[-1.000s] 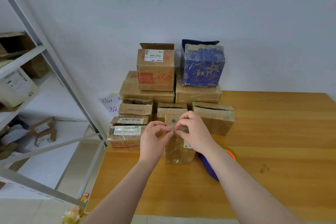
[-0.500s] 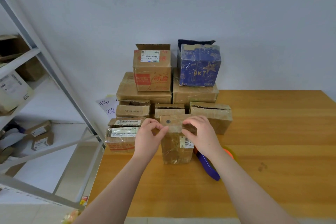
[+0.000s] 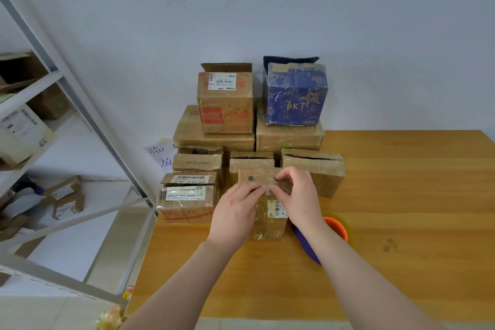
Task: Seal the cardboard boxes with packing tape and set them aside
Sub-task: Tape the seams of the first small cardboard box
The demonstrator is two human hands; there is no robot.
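Pinching the upright box (image 3: pixel 268 228) top, left hand (image 3: pixel 235 213), right hand (image 3: pixel 300 199) (fingers curled on it)

Brown cardboard boxes (image 3: pixel 312 175) — creased, wrapped in glossy clear tape. The blue box (image 3: pixel 296 96) looks scuffed. The counter (image 3: pixel 401 195) is smooth varnished wood — the shelf frame (image 3: pixel 88 120) matt grey metal.

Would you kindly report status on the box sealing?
Left hand and right hand pinching top edge of small box. Box upright on table, not yet set aside. Orange-purple item by right wrist.
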